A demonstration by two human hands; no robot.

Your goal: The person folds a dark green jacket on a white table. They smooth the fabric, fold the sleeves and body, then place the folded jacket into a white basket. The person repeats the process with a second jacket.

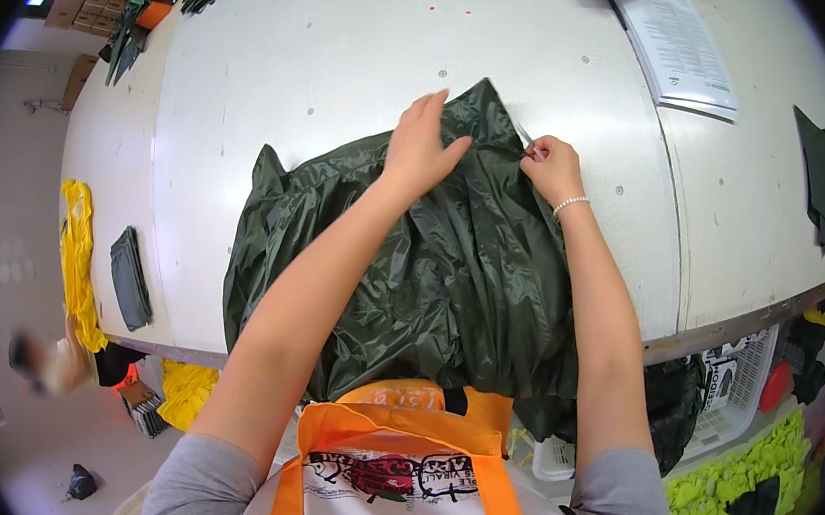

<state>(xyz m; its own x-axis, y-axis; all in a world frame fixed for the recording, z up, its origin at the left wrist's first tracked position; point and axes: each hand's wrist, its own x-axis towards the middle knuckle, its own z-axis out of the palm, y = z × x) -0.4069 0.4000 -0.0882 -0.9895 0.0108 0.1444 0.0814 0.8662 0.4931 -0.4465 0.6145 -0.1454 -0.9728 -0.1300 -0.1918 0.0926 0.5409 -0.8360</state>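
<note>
A dark green, shiny thin-fabric garment (432,260) lies bunched on the white table, its near part hanging over the front edge against my apron. One corner of it points away from me at the top. My left hand (422,148) rests on the fabric beside that corner, fingers stretched and thumb apart. At the corner's right edge, my right hand (552,172) pinches small pink-handled snips (526,137), with the thin metal blade pointing up and left along the fabric. Most of the handle is hidden in my fingers.
White table (353,60) spreads ahead. Papers (677,54) lie far right; dark green pieces (818,179) at the right edge. To the left are a yellow garment (81,253) and folded dark fabric (132,276). A white crate (735,392) stands below right; a blurred person (60,361) is lower left.
</note>
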